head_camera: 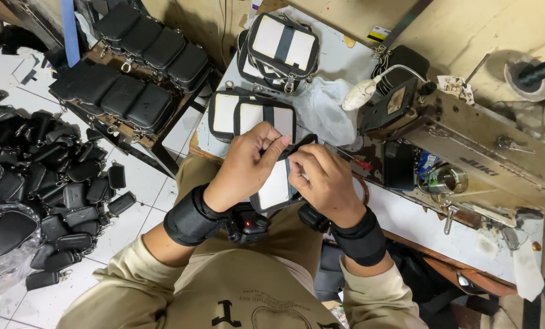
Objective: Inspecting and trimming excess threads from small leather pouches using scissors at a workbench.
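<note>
Left grip (248, 159): fingers curled and pinched onto the upper edge of a small rectangular pouch of white fabric with black trim and a grey stripe (276, 186), centre of frame. Right grip (322, 176): fingers clamped on the right edge of the same pouch, thumb pressed against a black strap (301, 145) at its top. Black wrist bands on both forearms; beige sleeves below.

Just above the grips, on the white table (345, 61): two matching white-and-black pouches (251, 113), overlapping. Further up, top centre: a stack of the same pouches (281, 45). Beside these, a crumpled clear plastic bag (327, 106).

Right half of frame: beige industrial sewing machine (480, 155) with a white lamp head (361, 94).

Upper left: rows of black zip cases on a wooden rack (135, 61). Left edge, on the white tiled floor (144, 183): a loose heap of black cases (35, 183).
</note>
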